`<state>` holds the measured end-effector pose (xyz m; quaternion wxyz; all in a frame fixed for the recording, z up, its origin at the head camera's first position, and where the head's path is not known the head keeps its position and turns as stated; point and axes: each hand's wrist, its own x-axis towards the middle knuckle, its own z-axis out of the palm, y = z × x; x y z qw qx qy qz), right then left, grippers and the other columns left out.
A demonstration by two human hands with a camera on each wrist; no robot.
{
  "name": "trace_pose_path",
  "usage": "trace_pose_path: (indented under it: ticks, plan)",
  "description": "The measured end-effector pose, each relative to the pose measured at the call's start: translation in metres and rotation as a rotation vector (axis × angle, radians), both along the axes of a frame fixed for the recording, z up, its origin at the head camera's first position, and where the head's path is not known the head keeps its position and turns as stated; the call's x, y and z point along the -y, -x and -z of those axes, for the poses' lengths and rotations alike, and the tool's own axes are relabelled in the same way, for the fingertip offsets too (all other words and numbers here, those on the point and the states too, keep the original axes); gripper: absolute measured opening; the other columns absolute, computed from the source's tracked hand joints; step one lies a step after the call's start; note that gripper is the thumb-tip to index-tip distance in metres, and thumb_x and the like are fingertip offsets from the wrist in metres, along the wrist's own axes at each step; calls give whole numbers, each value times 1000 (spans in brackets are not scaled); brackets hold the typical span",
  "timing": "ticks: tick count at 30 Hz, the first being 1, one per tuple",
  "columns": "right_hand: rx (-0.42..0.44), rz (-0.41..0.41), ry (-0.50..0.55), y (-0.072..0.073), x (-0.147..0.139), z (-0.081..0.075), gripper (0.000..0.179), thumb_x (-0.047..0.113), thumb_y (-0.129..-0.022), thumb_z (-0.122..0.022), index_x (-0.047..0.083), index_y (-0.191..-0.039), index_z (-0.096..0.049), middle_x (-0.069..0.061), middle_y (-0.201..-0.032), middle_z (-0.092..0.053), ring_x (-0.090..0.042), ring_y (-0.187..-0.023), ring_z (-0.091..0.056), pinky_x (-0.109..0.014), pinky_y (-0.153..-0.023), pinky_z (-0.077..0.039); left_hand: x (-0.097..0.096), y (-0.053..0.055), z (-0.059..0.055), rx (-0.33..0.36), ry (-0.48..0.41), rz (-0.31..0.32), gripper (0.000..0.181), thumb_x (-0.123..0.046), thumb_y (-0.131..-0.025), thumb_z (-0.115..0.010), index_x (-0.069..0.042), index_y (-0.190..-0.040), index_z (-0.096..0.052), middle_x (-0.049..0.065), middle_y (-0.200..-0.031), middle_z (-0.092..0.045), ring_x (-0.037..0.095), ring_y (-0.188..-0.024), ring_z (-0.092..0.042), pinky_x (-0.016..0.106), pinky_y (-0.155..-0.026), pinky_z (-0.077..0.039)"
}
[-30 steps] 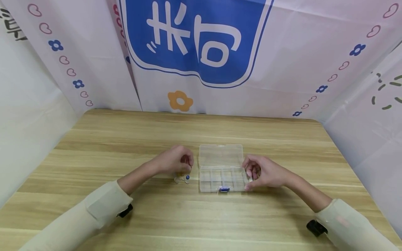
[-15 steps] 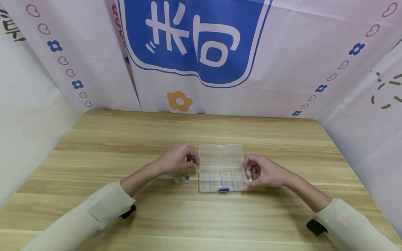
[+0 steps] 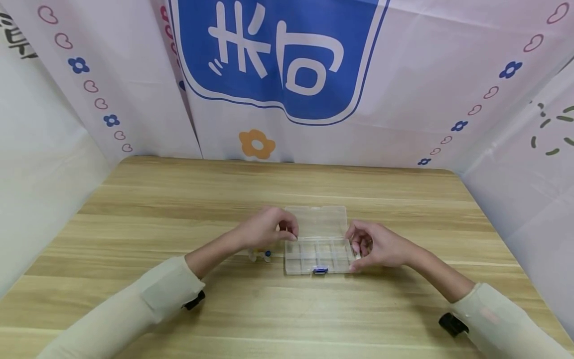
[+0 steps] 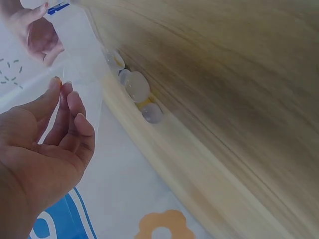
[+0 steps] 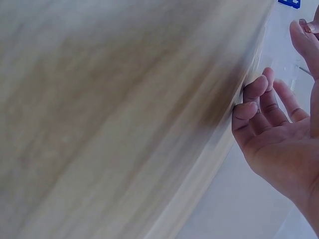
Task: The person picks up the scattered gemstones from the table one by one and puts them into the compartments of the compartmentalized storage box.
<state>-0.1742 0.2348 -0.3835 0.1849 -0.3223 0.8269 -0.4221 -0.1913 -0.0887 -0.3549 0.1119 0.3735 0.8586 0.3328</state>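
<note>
L hand (image 3: 269,227) over far-L corner of clear box (image 3: 293,272), fingers pinching a small orange piece (image 4: 59,81), mostly hidden; can't tell if it touches the box. R hand (image 3: 374,245) grips box's R end, thumb at near corner, index at hinge side. To do it well, IMO: hold box firm so it doesn't slide, get the L fingertips well inside one cell's walls before releasing, avoid clipping dividers/hinge; light pinch, piece prob. slips easily. Box sits on tabletop (image 3: 278,309), lid (image 3: 316,222) open on far side, blue latch (image 3: 320,270) at near edge; tray split into cells, can't make out contents. Loose domed pieces (image 4: 138,87), whitish w/ yellow bits, just L of box.
</note>
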Motion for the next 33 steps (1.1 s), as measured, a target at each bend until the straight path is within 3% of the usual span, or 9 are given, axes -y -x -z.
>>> trace_pose_path:
  ticks: [9,23,33]
  plan:
    - [-8,-1,-3,1,-1,0,52,15,-76,-94,-2,-109,-57,-11,-83,-59,-17,-69,-54,-24,-60,-49,-13,1,-2,34,-12,17,10,-5,-94,-76,-10,-86,-71,-3,-82,-69,7,-74,-60,22,-70,-53]
    - [-24,-11,1,2,-1,2,53,15,-75,-95,-2,-108,-57,-11,-82,-60,-19,-68,-55,-24,-60,-49,-28,2,-4,13,-6,51,6,-6,-95,-75,-8,-89,-74,-4,-83,-70,6,-76,-61,21,-72,-52]
    - [-31,-8,-8,3,-1,3,54,17,-75,-95,-1,-108,-57,-10,-82,-60,-19,-69,-55,-24,-60,-49,-37,4,-3,34,-37,72,8,-3,-94,-75,-6,-86,-74,-2,-83,-71,6,-75,-61,19,-71,-52]
